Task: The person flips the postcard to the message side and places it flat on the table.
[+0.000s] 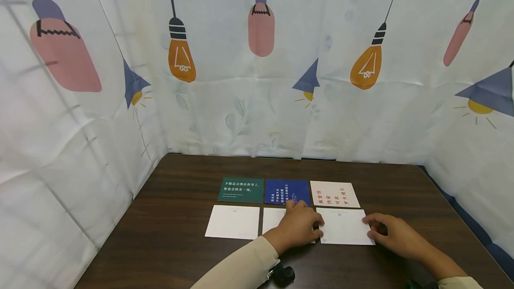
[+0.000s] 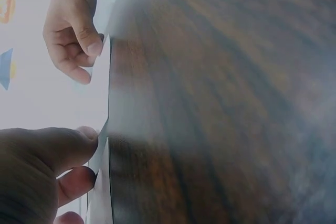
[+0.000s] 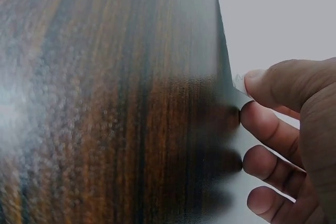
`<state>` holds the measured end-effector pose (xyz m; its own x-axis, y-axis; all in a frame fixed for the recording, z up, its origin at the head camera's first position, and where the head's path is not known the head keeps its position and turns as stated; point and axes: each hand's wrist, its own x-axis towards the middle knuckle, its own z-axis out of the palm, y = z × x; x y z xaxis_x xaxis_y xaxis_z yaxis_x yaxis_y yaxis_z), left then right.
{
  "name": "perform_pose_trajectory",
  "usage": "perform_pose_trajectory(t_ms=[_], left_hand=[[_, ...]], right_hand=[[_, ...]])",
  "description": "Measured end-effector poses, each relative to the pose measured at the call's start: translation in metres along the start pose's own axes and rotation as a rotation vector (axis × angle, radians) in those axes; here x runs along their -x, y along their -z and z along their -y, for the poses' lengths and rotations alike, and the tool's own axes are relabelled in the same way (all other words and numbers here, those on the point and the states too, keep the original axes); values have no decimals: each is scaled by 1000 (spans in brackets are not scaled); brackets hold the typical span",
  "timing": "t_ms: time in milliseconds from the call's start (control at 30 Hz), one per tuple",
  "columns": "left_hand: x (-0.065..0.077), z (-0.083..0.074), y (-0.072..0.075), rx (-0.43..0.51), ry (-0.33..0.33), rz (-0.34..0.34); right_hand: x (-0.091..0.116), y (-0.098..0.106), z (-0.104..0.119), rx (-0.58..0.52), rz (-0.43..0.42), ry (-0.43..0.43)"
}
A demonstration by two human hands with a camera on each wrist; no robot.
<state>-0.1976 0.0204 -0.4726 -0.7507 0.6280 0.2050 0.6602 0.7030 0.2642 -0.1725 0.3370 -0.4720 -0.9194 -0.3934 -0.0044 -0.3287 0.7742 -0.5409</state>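
In the head view, three printed cards form a back row: a green card, a blue card and a pale pink card with red writing. Three white cards make up the front row. My left hand lies across the middle white card, covering much of it, its thumb and index finger at the left edge of the right-hand white card. My right hand holds that same card by its right edge. In the right wrist view, the thumb lies over the card's corner, fingertips beside the tabletop.
The left white card lies beside the middle one. All the cards are on a dark wood-grain table. A pale curtain printed with hanging lamps surrounds the table's back and sides. A black strapped device sits at the left wrist.
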Motion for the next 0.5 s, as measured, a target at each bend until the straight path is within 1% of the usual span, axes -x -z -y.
perform_pose_trajectory(t_ms=[267, 500], left_hand=[[1, -1, 1, -15, 16, -2], [1, 0, -1, -19, 10, 0]], right_hand=[[-2, 1, 0, 18, 20, 29], [-1, -1, 0, 43, 7, 49]])
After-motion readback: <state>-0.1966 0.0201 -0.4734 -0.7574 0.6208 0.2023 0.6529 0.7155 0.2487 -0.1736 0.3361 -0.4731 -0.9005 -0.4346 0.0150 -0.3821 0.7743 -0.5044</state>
